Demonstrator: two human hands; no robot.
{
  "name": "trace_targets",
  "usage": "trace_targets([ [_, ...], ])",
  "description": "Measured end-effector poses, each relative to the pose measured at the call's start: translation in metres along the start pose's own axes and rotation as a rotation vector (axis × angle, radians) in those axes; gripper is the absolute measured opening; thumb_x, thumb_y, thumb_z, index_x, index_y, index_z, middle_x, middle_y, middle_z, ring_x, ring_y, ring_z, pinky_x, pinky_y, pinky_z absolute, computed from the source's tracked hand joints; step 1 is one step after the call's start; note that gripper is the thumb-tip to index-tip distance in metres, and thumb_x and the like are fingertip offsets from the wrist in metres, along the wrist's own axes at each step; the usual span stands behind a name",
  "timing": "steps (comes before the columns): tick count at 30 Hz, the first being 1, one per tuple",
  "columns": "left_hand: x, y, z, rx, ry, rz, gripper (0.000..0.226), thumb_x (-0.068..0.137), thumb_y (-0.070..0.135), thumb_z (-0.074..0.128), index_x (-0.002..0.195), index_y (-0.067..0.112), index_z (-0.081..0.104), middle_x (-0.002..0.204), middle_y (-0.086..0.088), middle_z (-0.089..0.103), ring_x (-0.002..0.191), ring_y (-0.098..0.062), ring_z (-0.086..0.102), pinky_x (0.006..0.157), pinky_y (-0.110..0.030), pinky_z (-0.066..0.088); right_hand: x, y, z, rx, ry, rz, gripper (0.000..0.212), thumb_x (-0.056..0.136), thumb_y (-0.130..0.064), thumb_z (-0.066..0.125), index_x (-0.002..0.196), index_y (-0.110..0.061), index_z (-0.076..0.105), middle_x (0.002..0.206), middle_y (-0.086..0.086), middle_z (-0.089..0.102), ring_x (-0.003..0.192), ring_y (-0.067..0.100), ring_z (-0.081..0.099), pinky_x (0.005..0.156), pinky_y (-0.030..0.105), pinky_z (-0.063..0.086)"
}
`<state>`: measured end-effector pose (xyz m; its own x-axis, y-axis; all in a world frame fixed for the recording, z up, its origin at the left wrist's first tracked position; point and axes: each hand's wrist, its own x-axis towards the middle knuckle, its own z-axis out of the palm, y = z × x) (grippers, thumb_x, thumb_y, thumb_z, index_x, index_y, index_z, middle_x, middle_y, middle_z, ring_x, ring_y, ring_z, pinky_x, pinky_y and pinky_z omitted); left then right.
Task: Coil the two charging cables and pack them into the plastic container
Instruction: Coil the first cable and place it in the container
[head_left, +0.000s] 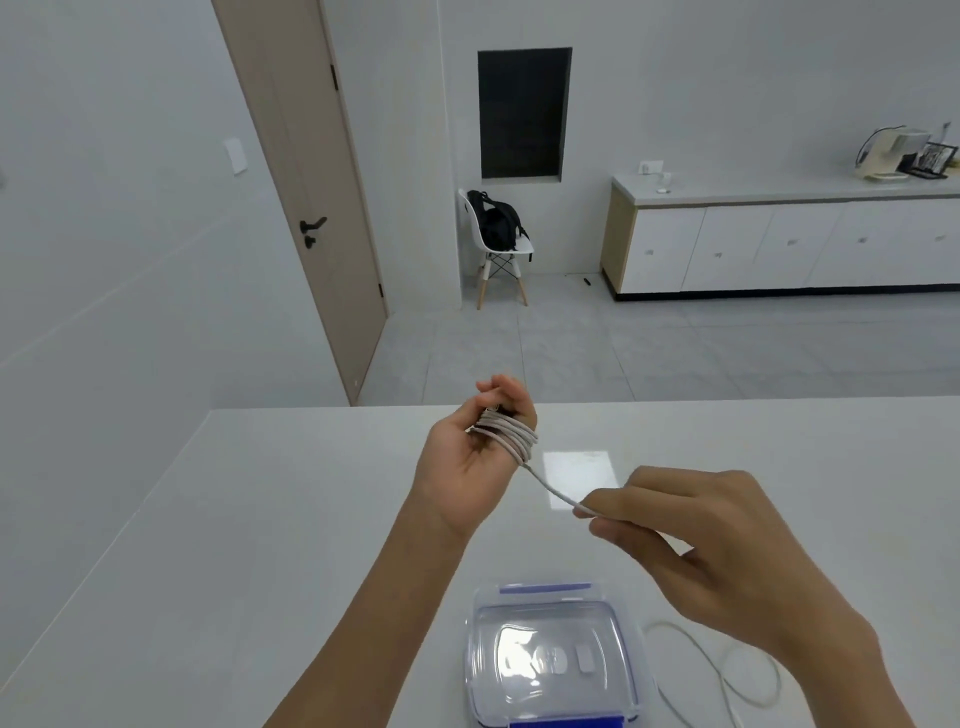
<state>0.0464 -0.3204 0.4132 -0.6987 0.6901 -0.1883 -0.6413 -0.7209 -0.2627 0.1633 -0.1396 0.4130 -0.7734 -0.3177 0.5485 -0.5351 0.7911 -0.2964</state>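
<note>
White walls (104, 208), beige door (311, 208), chair (493, 244)

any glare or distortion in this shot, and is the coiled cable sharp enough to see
Head view: a bright rectangular reflection lies on the table, and the container lid shows mild glare; head view: the wide-angle lens makes the door lean; head view: the cable wound round the left hand is slightly soft, yet its turns show.

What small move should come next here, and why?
Probably the right hand carries its pinched tail one more turn round the left hand: the cable is mostly coiled on those fingers, and only a short stretch shows between the hands.
</note>
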Motion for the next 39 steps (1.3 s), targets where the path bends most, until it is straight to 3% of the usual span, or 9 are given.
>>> trace_targets([
  [4, 0.012, 0.005, -0.008, 0.024, 0.019, 0.078, 0.014, 0.089, -0.008, 0.044, 0.086, -0.001, 0.056, 0.073, -0.013, 0.056, 0.076, -0.022, 0.056, 0.074, -0.033, 0.053, 0.003, 0.002, 0.004, -0.014, -0.105, 0.014, 0.02, 0.095, -0.041, 0.052, 0.097, -0.035, 0.071, 0.07, -0.016, 0.063, 0.056, 0.008, 0.054, 0.045, 0.029, 0.046],
  [8, 0.014, -0.003, -0.006, 0.219, 0.053, 0.115, 0.015, 0.095, 0.0, 0.045, 0.084, 0.003, 0.054, 0.075, -0.01, 0.052, 0.073, -0.018, 0.055, 0.067, -0.039, 0.059, 0.007, 0.001, 0.002, -0.084, -0.023, -0.017, 0.021, 0.096, -0.037, 0.052, 0.095, -0.029, 0.072, 0.068, -0.014, 0.06, 0.054, 0.009, 0.049, 0.039, 0.029, 0.042],
  [11, 0.008, -0.027, -0.014, 0.553, 0.045, -0.005, 0.02, 0.1, 0.016, 0.047, 0.084, 0.005, 0.052, 0.08, -0.007, 0.047, 0.061, -0.016, 0.055, 0.069, -0.032, 0.058, 0.02, 0.001, -0.006, -0.17, 0.073, -0.083, 0.017, 0.093, -0.033, 0.06, 0.088, -0.025, 0.074, 0.069, -0.012, 0.064, 0.055, 0.012, 0.053, 0.041, 0.027, 0.039],
  [15, -0.002, -0.048, -0.02, 1.319, -0.048, 0.176, 0.041, 0.103, 0.033, 0.037, 0.083, 0.003, 0.057, 0.072, -0.004, 0.058, 0.067, -0.012, 0.058, 0.068, -0.021, 0.052, 0.034, 0.01, -0.013, -0.211, 0.126, -0.143, 0.012, 0.09, -0.031, 0.067, 0.083, -0.028, 0.076, 0.07, -0.013, 0.068, 0.056, 0.015, 0.054, 0.043, 0.03, 0.042],
  [17, -0.004, -0.049, -0.016, 1.448, -0.084, 0.172, 0.052, 0.103, 0.039, 0.027, 0.082, 0.004, 0.058, 0.068, 0.0, 0.064, 0.066, -0.01, 0.062, 0.069, -0.021, 0.053, 0.037, 0.015, -0.015, -0.19, 0.123, -0.142, 0.019, 0.091, -0.034, 0.062, 0.082, -0.027, 0.077, 0.071, -0.013, 0.069, 0.057, 0.015, 0.056, 0.042, 0.03, 0.042],
  [25, -0.01, -0.052, -0.037, 1.636, -0.158, -0.307, 0.096, 0.083, 0.079, 0.006, 0.083, 0.002, 0.062, 0.077, -0.021, 0.056, 0.063, -0.021, 0.06, 0.086, -0.039, 0.051, 0.045, 0.042, -0.011, 0.294, 0.171, 0.082, 0.006, 0.083, -0.023, 0.075, 0.079, -0.017, 0.073, 0.084, -0.008, 0.066, 0.067, 0.02, 0.059, 0.058, 0.026, 0.045],
  [29, -0.022, -0.061, -0.052, 1.688, -0.229, -0.596, 0.074, 0.09, 0.074, 0.021, 0.073, 0.013, 0.061, 0.077, -0.016, 0.057, 0.068, -0.017, 0.056, 0.09, -0.039, 0.041, 0.042, 0.06, 0.007, 0.482, 0.158, 0.352, 0.011, 0.078, -0.008, 0.078, 0.077, -0.017, 0.072, 0.078, -0.004, 0.068, 0.061, 0.022, 0.055, 0.056, 0.03, 0.045],
  [33, -0.028, -0.06, -0.047, 1.594, -0.275, -0.612, 0.062, 0.101, 0.053, 0.025, 0.063, 0.014, 0.055, 0.062, 0.003, 0.057, 0.063, -0.016, 0.05, 0.077, -0.029, 0.043, 0.022, 0.058, 0.04, 0.65, 0.212, 0.548, 0.011, 0.084, -0.007, 0.073, 0.078, -0.017, 0.071, 0.075, -0.002, 0.069, 0.049, 0.017, 0.052, 0.052, 0.027, 0.046],
  [39, -0.017, -0.039, -0.048, 1.39, -0.203, -0.442, 0.062, 0.104, 0.038, 0.025, 0.058, 0.005, 0.051, 0.061, -0.007, 0.054, 0.045, -0.014, 0.041, 0.056, -0.023, 0.051, -0.011, 0.06, 0.033, 1.005, 0.038, 0.469, 0.057, 0.093, -0.064, 0.042, 0.106, -0.019, 0.073, 0.101, 0.011, 0.072, 0.083, 0.029, 0.066, 0.067, 0.033, 0.056],
])
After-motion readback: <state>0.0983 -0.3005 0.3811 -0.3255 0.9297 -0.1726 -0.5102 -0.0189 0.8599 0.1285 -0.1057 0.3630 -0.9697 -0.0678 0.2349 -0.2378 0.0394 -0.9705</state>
